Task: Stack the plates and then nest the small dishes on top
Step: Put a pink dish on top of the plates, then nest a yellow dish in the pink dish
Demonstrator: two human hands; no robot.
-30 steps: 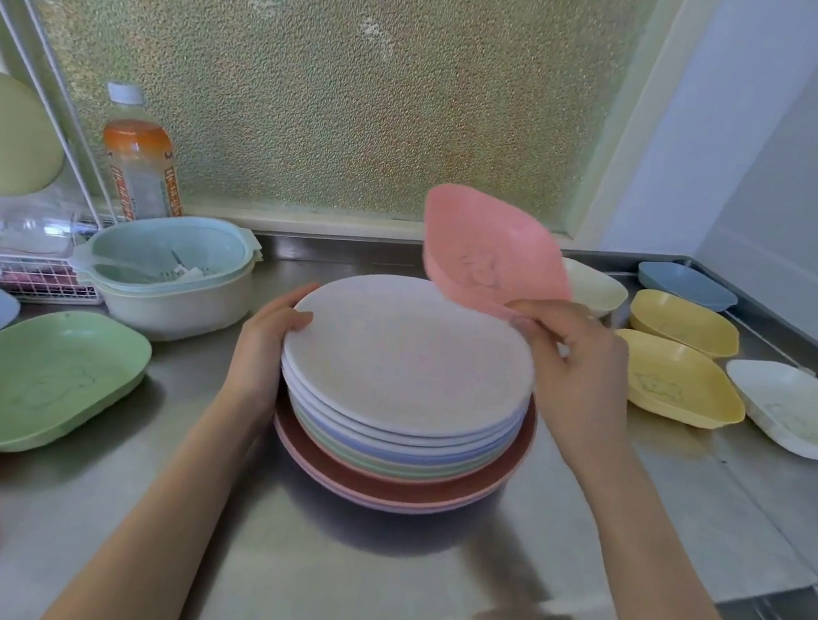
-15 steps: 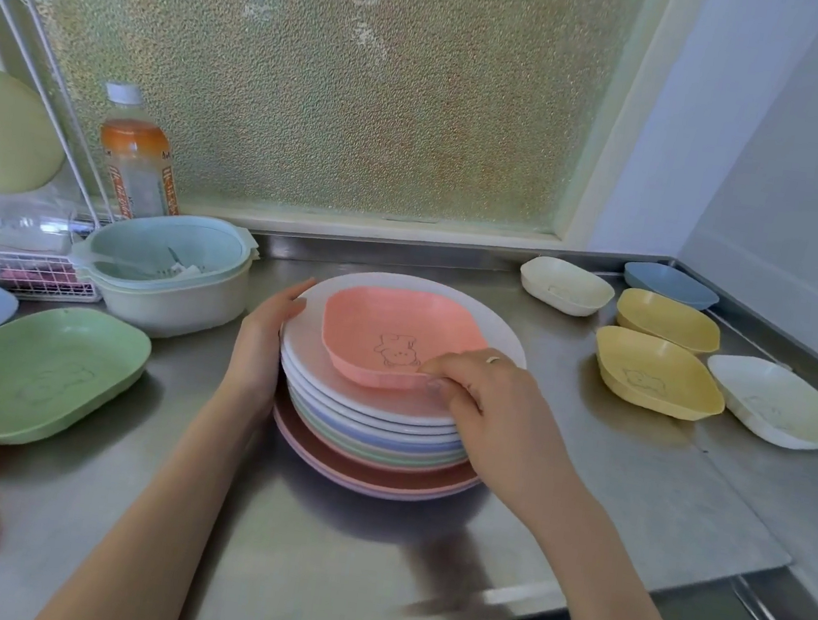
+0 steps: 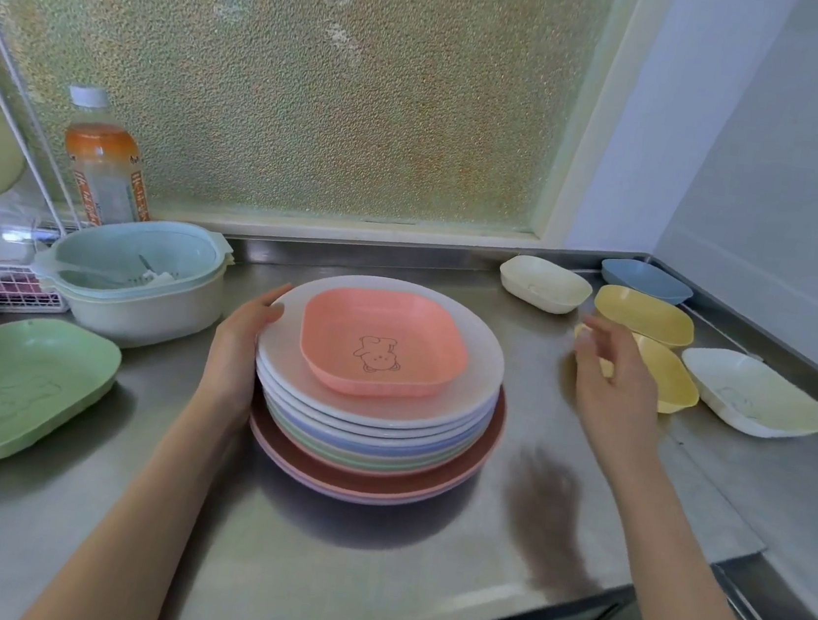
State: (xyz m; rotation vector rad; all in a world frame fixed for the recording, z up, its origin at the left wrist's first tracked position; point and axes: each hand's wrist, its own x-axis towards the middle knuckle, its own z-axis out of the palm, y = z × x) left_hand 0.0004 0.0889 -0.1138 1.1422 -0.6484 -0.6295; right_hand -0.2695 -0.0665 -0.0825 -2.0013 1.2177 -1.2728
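Head view looks down on a brushed stainless-steel counter (image 3: 364,577) that runs under a pebbled glass window (image 3: 292,69). At its middle stands a stack of round plastic plates (image 3: 375,439), pink ones at the bottom, then green, blue and white ones. A small salmon-pink square dish with a bear drawing (image 3: 381,350) sits flat on the top white plate, a little toward the back of it.

On the left lies a pale green oblong plastic dish (image 3: 10,389), with a mint-blue colander nested in a cream bowl (image 3: 138,276) behind it and an orange-capped drink bottle (image 3: 103,164) by the window.

The left hand (image 3: 236,355) rests against the left edge of the stack, its fingers straight along the rims and the thumb lying on the top plate's edge; it curls round nothing. The right hand (image 3: 614,381) hovers above the counter to the right of the stack, fingers loosely spread and holding nothing, well apart from the pink dish and partly in front of a small yellow oblong dish (image 3: 671,378).

Beside that lie a second yellow dish (image 3: 646,315), a cream oblong dish (image 3: 752,393), a smaller cream dish (image 3: 544,282) and a blue dish (image 3: 645,279) in the corner.
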